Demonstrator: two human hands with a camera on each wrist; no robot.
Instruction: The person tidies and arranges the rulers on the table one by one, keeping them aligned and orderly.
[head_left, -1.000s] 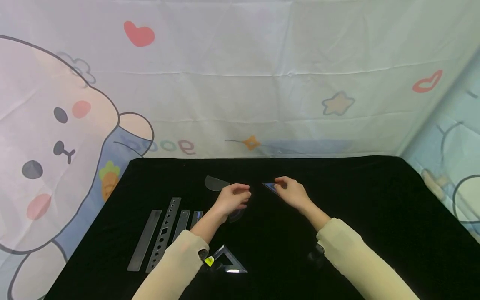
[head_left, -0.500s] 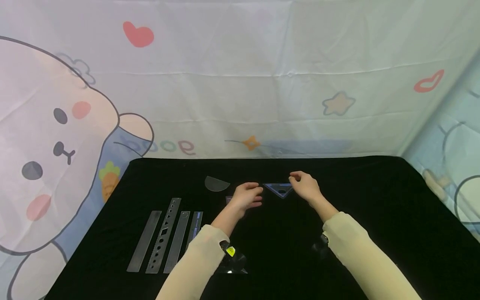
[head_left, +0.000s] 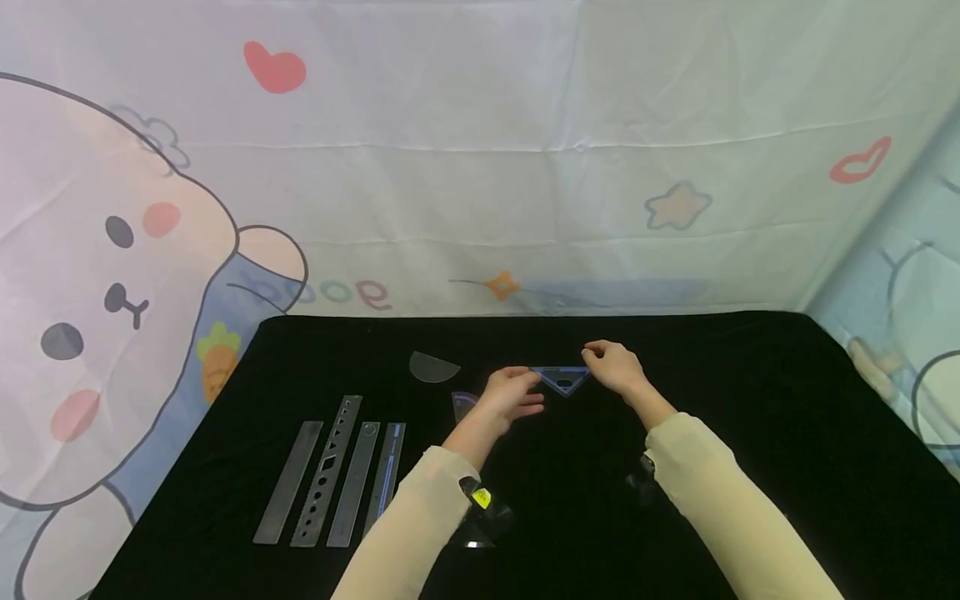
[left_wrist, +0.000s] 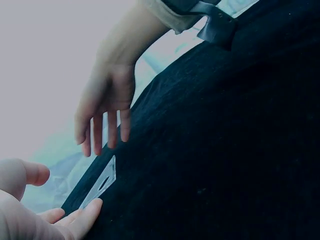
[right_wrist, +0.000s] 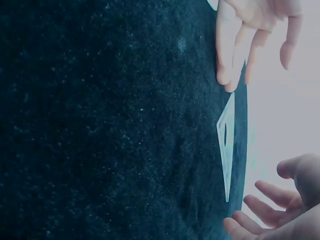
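A clear triangular set square (head_left: pixel 562 371) with blue markings lies flat on the black cloth, long edge toward the back, a small hole in its middle. At its left corner is my left hand (head_left: pixel 510 396), fingers extended and thumb apart. In the left wrist view, the left fingertips (left_wrist: pixel 95 206) overlap one end of the set square (left_wrist: pixel 111 172). My right hand (head_left: pixel 615 367) hovers by the right corner with loosely bent fingers. The right wrist view shows a small gap between the right hand (right_wrist: pixel 280 210) and that corner. Neither hand grips anything.
Several straight rulers (head_left: pixel 347 483) lie side by side at the left. A clear half-round protractor (head_left: pixel 433 367) sits toward the back. Another clear piece with purple markings (head_left: pixel 462 403) is partly behind my left hand. Another set square (head_left: pixel 480 545) is mostly hidden behind the left wrist camera.
Both hands have moved right, the left up to the set square's left corner and the right off to its right corner. The set square, partly covered before, now shows almost whole.
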